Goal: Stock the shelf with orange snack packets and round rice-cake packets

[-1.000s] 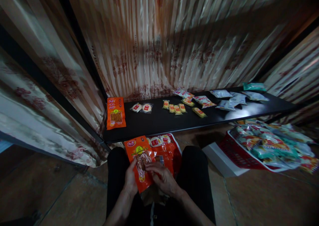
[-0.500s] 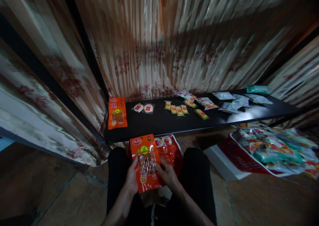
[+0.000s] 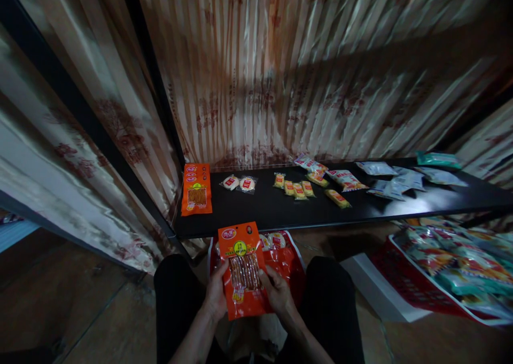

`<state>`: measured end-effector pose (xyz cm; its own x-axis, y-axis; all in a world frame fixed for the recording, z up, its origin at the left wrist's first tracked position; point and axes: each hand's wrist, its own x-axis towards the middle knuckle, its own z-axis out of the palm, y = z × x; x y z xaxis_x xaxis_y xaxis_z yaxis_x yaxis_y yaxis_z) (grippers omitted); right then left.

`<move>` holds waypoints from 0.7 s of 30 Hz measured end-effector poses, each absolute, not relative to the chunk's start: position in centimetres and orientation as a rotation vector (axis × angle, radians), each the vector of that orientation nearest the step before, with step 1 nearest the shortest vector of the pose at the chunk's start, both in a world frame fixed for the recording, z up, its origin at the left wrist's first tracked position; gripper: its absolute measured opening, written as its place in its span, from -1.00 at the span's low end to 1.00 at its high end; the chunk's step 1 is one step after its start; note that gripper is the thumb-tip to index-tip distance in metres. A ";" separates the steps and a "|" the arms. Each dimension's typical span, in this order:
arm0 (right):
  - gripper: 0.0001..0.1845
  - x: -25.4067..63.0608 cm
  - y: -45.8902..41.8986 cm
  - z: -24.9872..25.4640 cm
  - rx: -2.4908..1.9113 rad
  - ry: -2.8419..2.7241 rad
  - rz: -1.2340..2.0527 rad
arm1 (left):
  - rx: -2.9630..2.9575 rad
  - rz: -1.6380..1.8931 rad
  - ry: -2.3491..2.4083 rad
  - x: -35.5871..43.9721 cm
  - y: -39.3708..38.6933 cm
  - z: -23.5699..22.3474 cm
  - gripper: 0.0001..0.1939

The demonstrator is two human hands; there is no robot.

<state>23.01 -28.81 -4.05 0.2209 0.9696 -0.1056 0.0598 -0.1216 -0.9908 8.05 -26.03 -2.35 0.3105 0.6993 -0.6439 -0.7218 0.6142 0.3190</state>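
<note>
An orange snack packet (image 3: 244, 270) with a clear window showing brown sticks is held upright between my knees. My left hand (image 3: 217, 293) grips its left edge, and my right hand (image 3: 277, 292) pinches its right edge with the thumb on the front. Behind it, partly covered, is a red basket (image 3: 300, 257) with more orange packets and round white wrapped snacks (image 3: 276, 240). On the black shelf (image 3: 240, 214), similar orange packets (image 3: 196, 189) lie overlapping at the left end.
Along the shelf lie two round wrapped snacks (image 3: 239, 183), several small yellow packs (image 3: 298, 189), red-and-white bags (image 3: 347, 179), silvery packets (image 3: 395, 182) and a green pack (image 3: 438, 160). At right stand a full red basket (image 3: 417, 273) and a white box (image 3: 380, 286). Curtains (image 3: 256, 86) hang behind.
The view has shifted, so the shelf and baskets appear lower and farther right. Both hands still hold the orange packet in much the same way.
</note>
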 end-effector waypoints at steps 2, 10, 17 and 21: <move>-0.49 22.9 -28.4 -3.9 -1.450 -1.022 1.076 | 0.018 0.984 0.851 7.8 -25.6 -2.1 -0.65; -0.51 22.1 -26.0 -2.2 -1.368 -0.950 1.153 | 0.186 1.143 0.882 7.0 -23.4 -2.0 -0.70; -0.54 21.5 -23.1 -2.1 -1.407 -1.007 1.068 | 0.324 1.119 0.886 6.4 -21.9 -1.6 -0.56; -0.59 21.2 -21.2 -2.7 -1.408 -1.080 1.053 | 0.410 1.157 0.956 6.0 -20.8 -1.6 -0.60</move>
<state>21.15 -21.20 -2.67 0.2130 0.9757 -0.0517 0.0760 -0.0693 -0.9947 6.03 -20.82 -1.59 0.0836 0.9028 -0.4218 -0.5841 0.3873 0.7133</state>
